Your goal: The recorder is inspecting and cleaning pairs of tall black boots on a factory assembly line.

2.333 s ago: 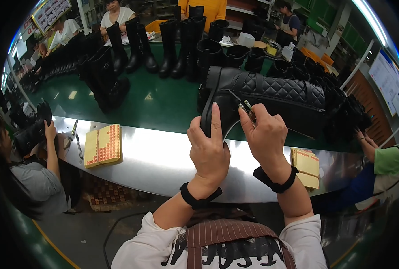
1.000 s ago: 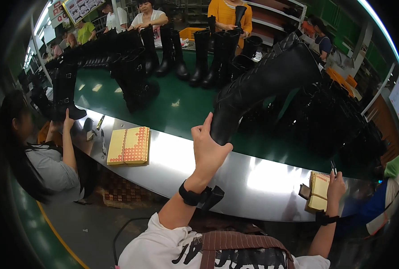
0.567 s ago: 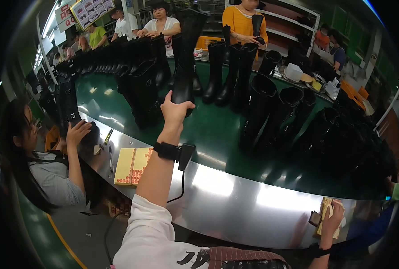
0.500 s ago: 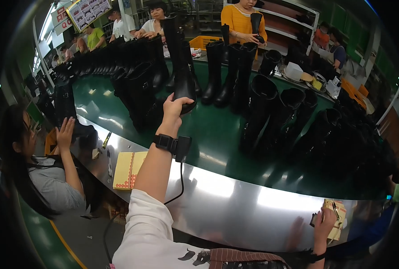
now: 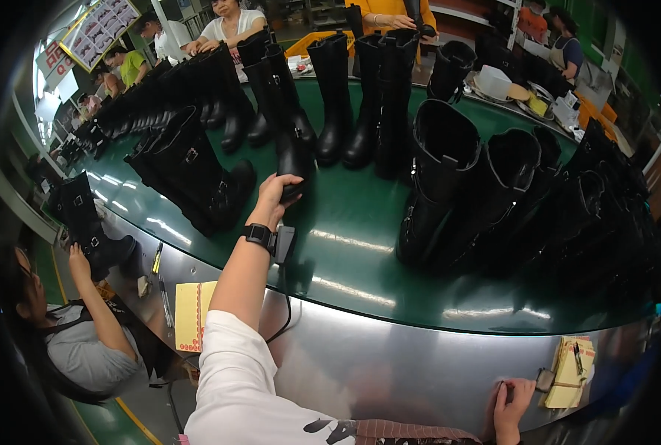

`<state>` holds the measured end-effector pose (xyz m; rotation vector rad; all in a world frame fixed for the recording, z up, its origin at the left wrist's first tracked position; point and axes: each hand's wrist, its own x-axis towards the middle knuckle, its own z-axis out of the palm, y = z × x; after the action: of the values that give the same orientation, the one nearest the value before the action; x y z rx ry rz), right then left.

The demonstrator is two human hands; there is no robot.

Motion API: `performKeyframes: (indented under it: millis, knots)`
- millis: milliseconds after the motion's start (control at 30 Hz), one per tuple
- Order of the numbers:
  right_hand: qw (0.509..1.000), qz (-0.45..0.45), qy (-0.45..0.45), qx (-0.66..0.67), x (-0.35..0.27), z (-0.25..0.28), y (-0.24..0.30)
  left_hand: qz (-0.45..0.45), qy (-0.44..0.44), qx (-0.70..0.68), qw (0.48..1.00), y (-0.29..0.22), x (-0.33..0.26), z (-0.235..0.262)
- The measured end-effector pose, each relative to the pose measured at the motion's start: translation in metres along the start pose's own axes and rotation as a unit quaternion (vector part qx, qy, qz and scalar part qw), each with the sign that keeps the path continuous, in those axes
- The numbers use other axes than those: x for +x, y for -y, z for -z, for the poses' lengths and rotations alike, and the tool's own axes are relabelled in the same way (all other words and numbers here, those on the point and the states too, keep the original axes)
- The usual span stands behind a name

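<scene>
Green surface in a workshop, crowded with black boots. Grips a boot, left of centre, shaft upward, by its toe in the left hand, snugly wrapped. Holds the half-open, seemingly empty right hand over the metal edge near yellow cards.

held boot: 1 | own hands: 2 | yellow card stacks: 2 | white tub: 1
</scene>
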<state>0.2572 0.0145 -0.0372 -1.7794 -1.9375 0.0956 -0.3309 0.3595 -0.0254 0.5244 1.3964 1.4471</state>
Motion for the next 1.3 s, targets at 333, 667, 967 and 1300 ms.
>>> performKeyframes:
  millis: [333,667,967,1300]
  knots:
    - [1.0,-0.002,-0.008,-0.004,0.003,0.0,-0.001,-0.11,-0.073,-0.061,0.989,0.009,0.044,-0.004]
    - [0.998,-0.052,0.021,0.0,0.003,0.001,-0.001,-0.177,-0.05,-0.013,0.983,-0.008,0.048,-0.007]
    - [0.997,-0.024,0.052,-0.044,0.014,0.006,0.0,-0.234,-0.251,0.553,0.759,0.003,0.125,-0.056]
    - [0.999,-0.027,0.03,-0.033,0.015,0.005,0.002,-0.297,-0.204,0.57,0.738,0.008,0.145,-0.054]
